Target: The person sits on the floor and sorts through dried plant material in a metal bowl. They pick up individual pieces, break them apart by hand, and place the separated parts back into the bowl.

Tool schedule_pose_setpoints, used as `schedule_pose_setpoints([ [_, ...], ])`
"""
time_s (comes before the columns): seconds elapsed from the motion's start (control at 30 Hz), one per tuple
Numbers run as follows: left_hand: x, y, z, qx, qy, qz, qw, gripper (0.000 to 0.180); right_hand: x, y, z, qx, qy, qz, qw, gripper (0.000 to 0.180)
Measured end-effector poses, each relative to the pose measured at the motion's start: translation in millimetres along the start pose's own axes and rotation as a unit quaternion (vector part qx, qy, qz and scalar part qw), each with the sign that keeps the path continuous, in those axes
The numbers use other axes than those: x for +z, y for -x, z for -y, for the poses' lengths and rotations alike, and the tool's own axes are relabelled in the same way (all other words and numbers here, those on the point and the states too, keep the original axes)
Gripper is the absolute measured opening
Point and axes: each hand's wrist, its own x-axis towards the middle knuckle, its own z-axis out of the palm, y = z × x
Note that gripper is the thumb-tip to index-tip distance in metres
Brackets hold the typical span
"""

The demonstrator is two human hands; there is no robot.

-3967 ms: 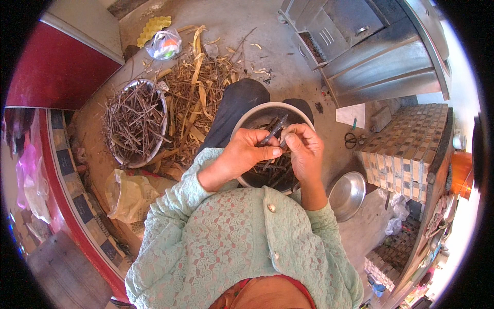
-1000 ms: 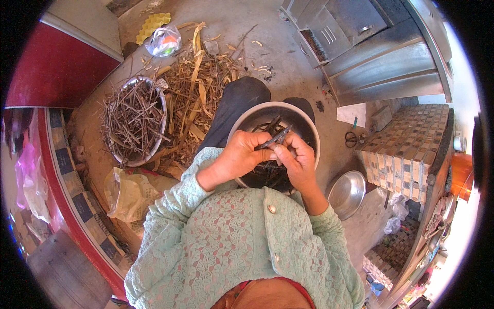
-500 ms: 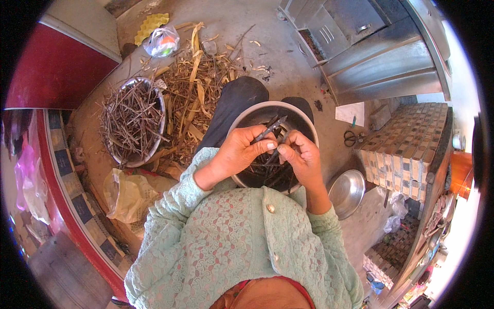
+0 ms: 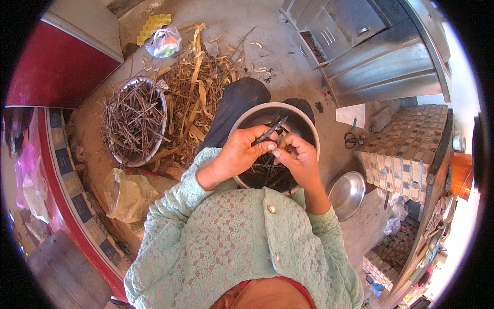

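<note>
At the left of the frame, a crumpled pale plastic bag [image 4: 129,195] lies just below an oval basin [image 4: 164,110] piled with brown twigs [image 4: 135,121], while a loose heap of husks and stalks [image 4: 188,95] spreads beside it toward the upper centre. At centre, the left hand [image 4: 237,154] grasps a dark, slender piece [image 4: 271,130] between thumb and curled fingers, its tip slanting to the upper right, above a wide round bowl [image 4: 276,105] holding more dark, stick-like pieces [image 4: 272,177]. Just beside it, the right hand [image 4: 302,158] draws thumb and fingertips into a pinch; whether anything thin is caught there cannot be told. Farther right sits a shiny metal basin [image 4: 346,195], with dark-handled scissors [image 4: 351,140] above it in the frame. Such handwork seems best served by a firm left grip, light right fingertips and both hands kept over the bowl, so anything dropped lands inside. The count: two hands, one piece clearly gripped, one bowl, two basins, one pale bag, one heap, one pair of scissors; twigs and bowl contents lie too tangled to number.
</note>
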Motion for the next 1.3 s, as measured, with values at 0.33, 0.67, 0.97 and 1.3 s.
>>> schedule_pose_setpoints([
  [0.33, -6.6, -0.2, -7.2, -0.014, -0.028, 0.029, 0.999, 0.012, 3.8, 0.2, -0.1, 0.015, -0.002, 0.008, 1.000, 0.010],
  [0.67, -1.7, 1.4, 1.9, -0.041, -0.037, 0.003, 0.998, 0.010, 3.3, 3.3, -5.0, 0.011, 0.098, -0.016, 0.995, 0.012],
  [0.97, 0.3, -1.4, 0.2, -0.030, -0.139, -0.042, 0.989, 0.012, -2.7, 1.5, -1.7, 0.018, 0.071, -0.031, 0.997, 0.013],
  [1.3, 2.8, -3.8, -3.3, -0.076, 0.104, -0.077, 0.989, 0.005, -11.0, 6.6, -0.9, 0.003, -0.058, -0.037, 0.998, 0.014],
])
